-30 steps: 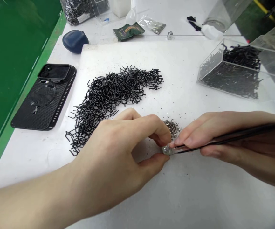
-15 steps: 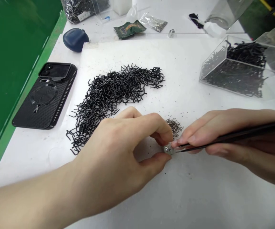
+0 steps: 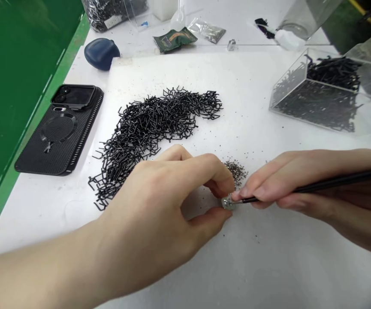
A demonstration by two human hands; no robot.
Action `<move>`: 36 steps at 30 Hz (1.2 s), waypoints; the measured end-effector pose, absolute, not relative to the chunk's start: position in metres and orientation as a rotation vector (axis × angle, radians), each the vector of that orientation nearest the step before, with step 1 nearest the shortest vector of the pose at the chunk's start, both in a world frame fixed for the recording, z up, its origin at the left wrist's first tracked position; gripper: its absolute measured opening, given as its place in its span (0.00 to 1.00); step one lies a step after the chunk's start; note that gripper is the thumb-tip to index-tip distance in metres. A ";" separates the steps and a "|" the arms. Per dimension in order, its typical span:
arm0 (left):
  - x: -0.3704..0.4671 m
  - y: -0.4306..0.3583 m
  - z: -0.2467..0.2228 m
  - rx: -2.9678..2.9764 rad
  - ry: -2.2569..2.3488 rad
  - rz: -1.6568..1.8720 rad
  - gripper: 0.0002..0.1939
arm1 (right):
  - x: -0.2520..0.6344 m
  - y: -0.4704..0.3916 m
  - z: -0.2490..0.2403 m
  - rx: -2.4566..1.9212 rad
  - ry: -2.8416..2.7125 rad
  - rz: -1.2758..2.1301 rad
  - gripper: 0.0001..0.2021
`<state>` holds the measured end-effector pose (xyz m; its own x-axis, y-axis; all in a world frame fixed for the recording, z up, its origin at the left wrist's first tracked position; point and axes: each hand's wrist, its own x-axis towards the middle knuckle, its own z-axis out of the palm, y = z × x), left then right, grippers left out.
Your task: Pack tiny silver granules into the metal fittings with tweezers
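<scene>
Between the thumb and forefinger of my left hand [image 3: 169, 201] is a small clear and silvery block [image 3: 227, 202], pinched low over the white board. My right hand [image 3: 297, 184] grips dark tweezers [image 3: 320, 184] like a pen, with their tips together at the block. Whether the tips hold anything is too small to tell. Just behind the fingers lies a little heap of tiny metallic bits [image 3: 236, 171], partly hidden by my left hand. Beyond my left hand spreads a curved pile of black bent pieces [image 3: 153, 122].
A black phone [image 3: 59, 128] lies at the left, near a dark blue rounded object [image 3: 102, 53]. At the right stands a clear box [image 3: 317, 105] with black pieces in it. Along the back are a green packet [image 3: 175, 39], a clear bag [image 3: 207, 30] and a small clear block [image 3: 231, 44].
The tweezers' tips, slightly apart before, have come together at the small block. My left hand keeps its pinch with hardly any movement.
</scene>
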<state>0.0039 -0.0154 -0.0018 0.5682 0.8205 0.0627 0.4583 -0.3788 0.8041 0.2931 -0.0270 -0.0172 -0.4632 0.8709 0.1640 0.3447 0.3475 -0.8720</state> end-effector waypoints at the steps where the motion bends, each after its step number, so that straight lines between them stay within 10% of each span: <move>1: 0.004 -0.015 -0.002 2.026 1.025 0.594 0.08 | 0.293 -0.027 -0.017 -1.062 -1.979 1.058 0.05; 36: 0.006 -0.017 0.001 2.057 1.068 0.586 0.12 | 0.298 -0.020 -0.014 -1.061 -2.079 1.033 0.03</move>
<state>0.0062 -0.0171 0.0013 0.5507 0.8325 0.0605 0.4979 -0.3858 0.7767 0.2981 -0.0203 -0.0141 -0.5151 0.8449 0.1445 0.3951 0.3837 -0.8347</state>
